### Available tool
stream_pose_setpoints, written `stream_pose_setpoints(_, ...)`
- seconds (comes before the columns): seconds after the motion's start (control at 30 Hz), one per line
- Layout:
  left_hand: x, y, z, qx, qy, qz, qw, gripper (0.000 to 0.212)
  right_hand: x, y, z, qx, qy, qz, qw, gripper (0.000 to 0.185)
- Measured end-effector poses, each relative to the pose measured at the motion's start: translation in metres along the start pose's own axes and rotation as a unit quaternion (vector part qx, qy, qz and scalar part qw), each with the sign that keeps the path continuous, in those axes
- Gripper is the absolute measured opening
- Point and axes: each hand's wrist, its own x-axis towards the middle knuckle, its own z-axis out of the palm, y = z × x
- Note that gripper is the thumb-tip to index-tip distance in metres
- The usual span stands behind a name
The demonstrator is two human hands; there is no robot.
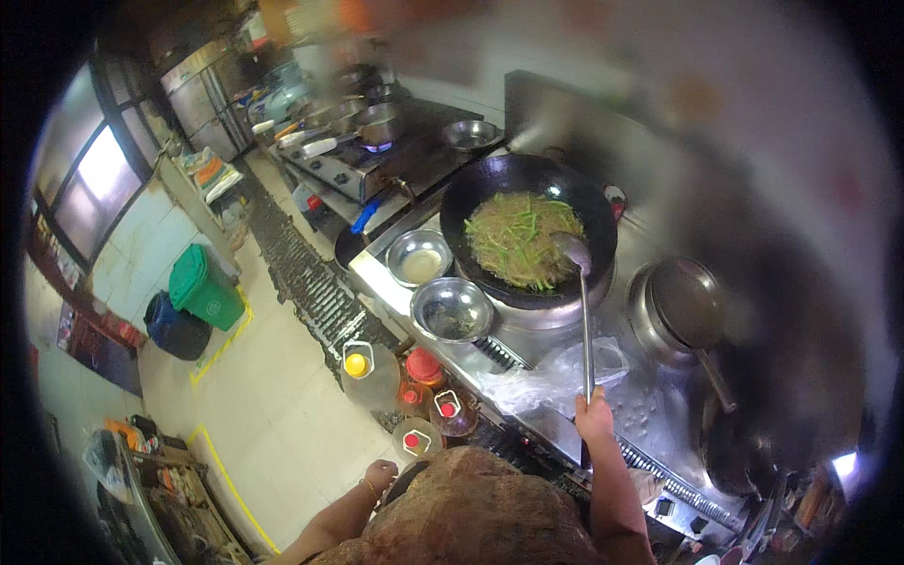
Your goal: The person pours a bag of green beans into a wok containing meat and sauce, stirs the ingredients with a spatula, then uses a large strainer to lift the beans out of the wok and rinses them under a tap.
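Note:
My right hand [595,415] grips the long handle of a metal cooking ladle [585,325]. The ladle's bowl rests at the right side of the food in a large black wok [600,212]. Long green vegetable pieces [519,233], perhaps green beans, lie in bubbling liquid there. My left hand [381,474] hangs low beside my body with its fingers curled, near a dark curved edge; whether it holds anything is unclear. Left of the wok sit a metal bowl [419,258] with pale contents and another metal bowl [452,311] with some residue.
A clear plastic bag [558,378] lies on the steel counter under the ladle handle. Right of the wok is a pan [685,304] over a round metal pot. Several capped jugs [371,378] stand on the floor. Farther back, a pot [379,126] sits over a blue flame.

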Motion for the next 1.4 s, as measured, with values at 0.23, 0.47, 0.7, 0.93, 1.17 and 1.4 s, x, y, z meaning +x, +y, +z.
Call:
stream_pose_setpoints(0.23,0.006,0.000,0.009,-0.014,0.002,-0.016,1.000,0.030,0.000,0.003,0.002,-0.007,0.025,-0.022,0.999,0.040)
stream_pose_setpoints(0.47,-0.005,-0.008,0.005,0.059,0.026,-0.011,0.998,0.028,0.001,0.007,0.007,-0.008,0.032,-0.044,0.998,0.041)
stream_pose_setpoints(0.7,0.000,0.014,0.004,0.082,0.026,-0.013,0.996,0.028,-0.002,0.011,-0.007,0.020,0.037,-0.025,0.999,0.035)
stream_pose_setpoints(0.93,0.011,0.022,-0.016,0.076,-0.053,0.108,0.990,0.015,0.046,-0.031,-0.053,0.062,-0.012,-0.007,0.998,0.039)
stream_pose_setpoints(1.17,0.012,0.131,0.030,0.119,-0.160,0.027,0.980,0.015,0.138,-0.081,-0.085,0.014,0.104,0.013,0.994,0.040)
stream_pose_setpoints(1.4,0.015,0.197,0.045,0.198,-0.232,0.056,0.951,0.015,0.141,-0.142,-0.038,-0.057,0.043,-0.001,0.997,0.051)
